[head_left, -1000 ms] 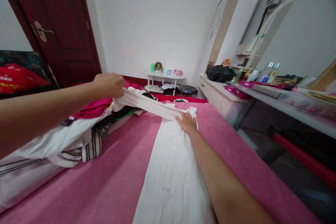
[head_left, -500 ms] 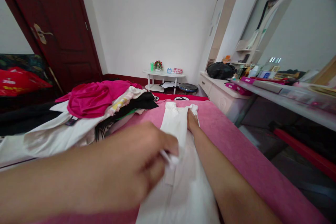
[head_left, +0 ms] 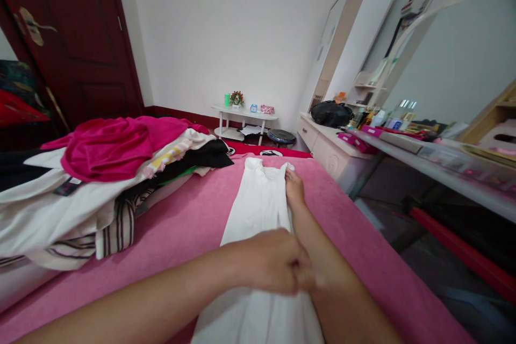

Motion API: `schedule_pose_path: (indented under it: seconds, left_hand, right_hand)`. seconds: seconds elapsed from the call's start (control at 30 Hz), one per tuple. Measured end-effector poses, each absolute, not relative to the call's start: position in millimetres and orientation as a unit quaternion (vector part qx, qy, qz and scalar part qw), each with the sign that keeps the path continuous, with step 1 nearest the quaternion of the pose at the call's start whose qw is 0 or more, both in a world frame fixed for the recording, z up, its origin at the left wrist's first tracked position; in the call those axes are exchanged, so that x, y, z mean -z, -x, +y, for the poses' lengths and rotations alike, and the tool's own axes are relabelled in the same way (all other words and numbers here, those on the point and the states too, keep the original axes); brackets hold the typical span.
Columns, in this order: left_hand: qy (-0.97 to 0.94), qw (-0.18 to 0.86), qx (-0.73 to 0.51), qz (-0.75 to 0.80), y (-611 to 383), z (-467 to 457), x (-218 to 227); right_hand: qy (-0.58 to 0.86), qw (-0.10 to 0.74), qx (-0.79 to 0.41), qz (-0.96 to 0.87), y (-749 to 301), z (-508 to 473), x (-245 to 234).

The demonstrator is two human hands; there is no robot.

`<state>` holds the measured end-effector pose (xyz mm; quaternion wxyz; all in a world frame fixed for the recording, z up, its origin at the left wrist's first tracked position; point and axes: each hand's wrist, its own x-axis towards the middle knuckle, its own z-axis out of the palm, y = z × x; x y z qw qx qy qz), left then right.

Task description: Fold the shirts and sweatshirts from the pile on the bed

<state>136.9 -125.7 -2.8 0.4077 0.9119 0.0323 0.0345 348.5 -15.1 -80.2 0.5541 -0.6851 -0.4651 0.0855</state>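
Observation:
A white garment (head_left: 260, 199) lies lengthwise on the pink bedspread (head_left: 189, 215), its neckline at the far end. My left hand (head_left: 282, 260) is closed low over the garment, fingers bent, beside my right forearm. A fold of white cloth rises just behind its knuckles; the part in its fingers is mostly hidden. Farther off, my right hand (head_left: 294, 185) is closed on the garment's right shoulder edge, with fingertips at the cloth near the neckline.
A heap of clothes, topped by a magenta garment (head_left: 108, 148), lies on the left. At the right stand a white cabinet (head_left: 330, 156) and a cluttered dressing table (head_left: 435, 166). Beyond the bed are a small white table (head_left: 245, 113) and a round stool (head_left: 281, 137).
My left hand has carried its bit of white cloth rightward, across the garment to my right forearm. My right hand stays at the shoulder edge. The view has shifted slightly to the right.

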Motion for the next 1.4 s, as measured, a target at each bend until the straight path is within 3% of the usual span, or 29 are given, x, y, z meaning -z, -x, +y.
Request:
schedule_pose_path:
  seconds: [0.1,0.2,0.43,0.67,0.83,1.03,1.23,1.4]
  left_hand:
    - [-0.900,0.284,-0.265,0.197,-138,-99,22]
    - [-0.877,0.252,-0.325,0.249,-138,-77,48]
    - [-0.806,0.317,-0.350,0.356,-142,-53,64]
    - [-0.665,0.494,-0.427,0.362,-152,-36,72]
    - [-0.617,0.490,-0.486,0.378,-150,-32,73]
    - [-0.768,0.301,-0.389,0.409,-138,-22,72]
    - [-0.799,0.233,-0.360,0.422,-123,-22,67]
    - [-0.879,0.146,-0.348,0.293,-120,-22,72]
  right_hand:
    - [0.717,0.559,-0.061,-0.413,-351,-16,77]
    - [0.728,0.558,-0.058,-0.395,-355,-9,76]
    - [0.683,0.608,-0.101,-0.393,-374,20,76]
    - [0.691,0.597,-0.098,-0.395,-380,18,88]
    - [0.740,0.504,-0.048,-0.443,-376,21,84]
    - [0.797,0.318,-0.026,-0.513,-357,17,78]
    - [0.834,0.160,-0.048,-0.525,-348,-15,71]
    - [0.843,0.083,-0.037,-0.531,-345,-60,68]
